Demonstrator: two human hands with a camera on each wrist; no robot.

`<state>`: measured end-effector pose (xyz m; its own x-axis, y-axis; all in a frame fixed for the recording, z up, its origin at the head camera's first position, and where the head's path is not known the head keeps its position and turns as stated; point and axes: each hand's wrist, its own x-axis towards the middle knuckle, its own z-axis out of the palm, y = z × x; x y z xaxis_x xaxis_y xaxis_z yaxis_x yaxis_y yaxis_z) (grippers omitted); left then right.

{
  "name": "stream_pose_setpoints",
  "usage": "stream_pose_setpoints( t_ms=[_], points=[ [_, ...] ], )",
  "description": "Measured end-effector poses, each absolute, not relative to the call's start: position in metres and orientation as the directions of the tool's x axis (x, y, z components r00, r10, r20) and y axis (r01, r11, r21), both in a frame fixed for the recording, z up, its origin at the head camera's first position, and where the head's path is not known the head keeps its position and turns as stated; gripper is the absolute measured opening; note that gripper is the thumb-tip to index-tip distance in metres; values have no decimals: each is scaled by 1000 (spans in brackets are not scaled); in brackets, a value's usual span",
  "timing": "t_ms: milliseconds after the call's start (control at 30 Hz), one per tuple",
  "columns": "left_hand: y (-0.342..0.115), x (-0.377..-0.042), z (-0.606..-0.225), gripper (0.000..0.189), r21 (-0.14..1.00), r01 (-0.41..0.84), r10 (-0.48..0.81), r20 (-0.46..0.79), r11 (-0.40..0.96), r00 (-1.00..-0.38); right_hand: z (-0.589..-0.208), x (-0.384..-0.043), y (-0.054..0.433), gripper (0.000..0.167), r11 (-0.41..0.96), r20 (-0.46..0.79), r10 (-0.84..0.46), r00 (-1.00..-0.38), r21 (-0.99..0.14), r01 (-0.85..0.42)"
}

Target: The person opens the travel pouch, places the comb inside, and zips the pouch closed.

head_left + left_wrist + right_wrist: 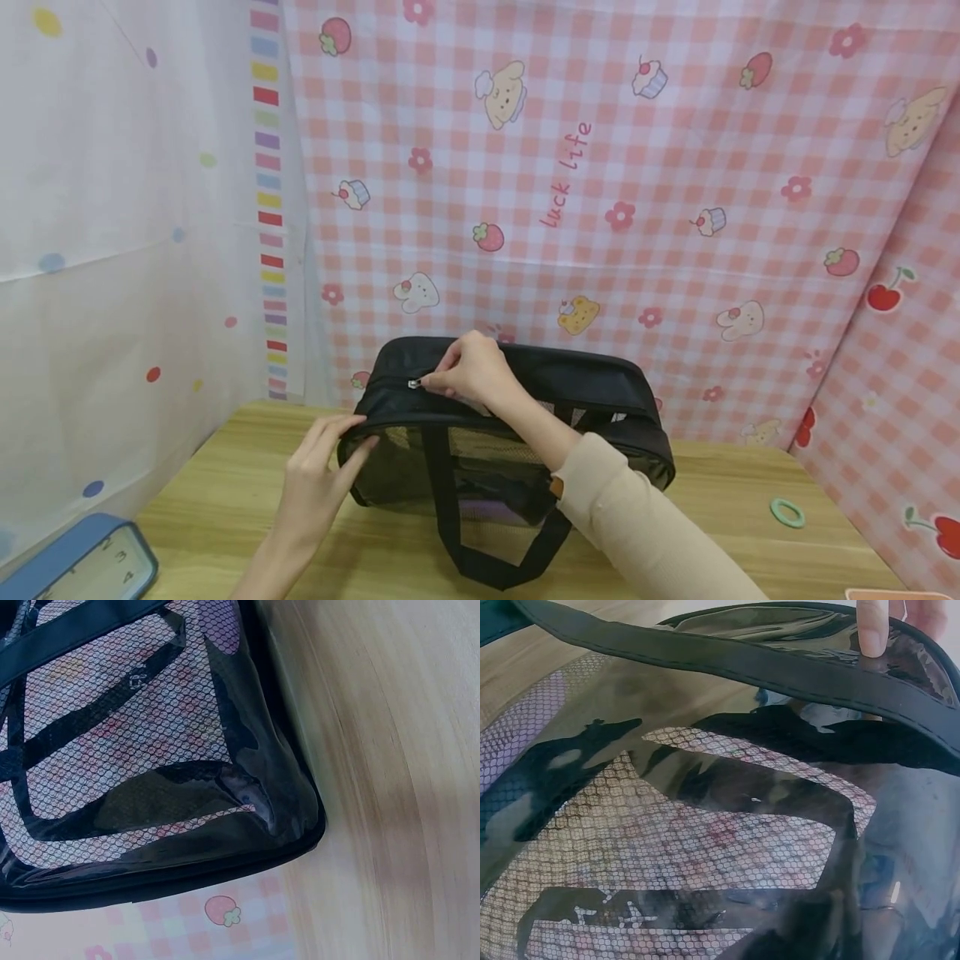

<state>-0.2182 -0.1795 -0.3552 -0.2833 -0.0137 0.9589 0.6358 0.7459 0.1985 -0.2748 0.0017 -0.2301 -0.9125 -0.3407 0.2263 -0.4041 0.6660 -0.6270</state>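
- Near the far edge of the tabletop [720, 517], about midway between its side edges, stands a black see-through bag [487, 454] with mesh panels.
- Upper fingers and thumb of the left hand [318, 467] pinch the bag's near left corner at the rim.
- Thumb and fingertips of the right hand [476, 371] grip the small zip pull [414, 384] toward the left end of the bag's top.
- Progress, as a judgement: the top seems to gape right of the pull, so most of the zip looks unfastened, with only a short stretch at the left end joined. Whether fastening is beginning or unfastening nearly finished cannot be told; if fastening, almost the whole run rightward is left.
- Something purple [487, 510] shows through the bag's front.
- The bag's long axis runs left to right, roughly along the far edge, its right end slanting a little toward the near edge; the top faces up, and the handle [448, 500] hangs toward the near edge.
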Motion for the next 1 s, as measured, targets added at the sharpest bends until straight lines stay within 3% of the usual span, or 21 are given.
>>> stream_pose_setpoints(
  t_ms=[767,1000],
  points=[
    [-179,-216,-357,43,209,620,-19,954,756,-299,-227,-273,11,16,685,193,-310,-931,-633,-360],
    [-178,-220,-357,41,222,625,-28,952,748,-305,-227,-275,20,16,711,235,-289,-928,-596,-372]
  ],
)
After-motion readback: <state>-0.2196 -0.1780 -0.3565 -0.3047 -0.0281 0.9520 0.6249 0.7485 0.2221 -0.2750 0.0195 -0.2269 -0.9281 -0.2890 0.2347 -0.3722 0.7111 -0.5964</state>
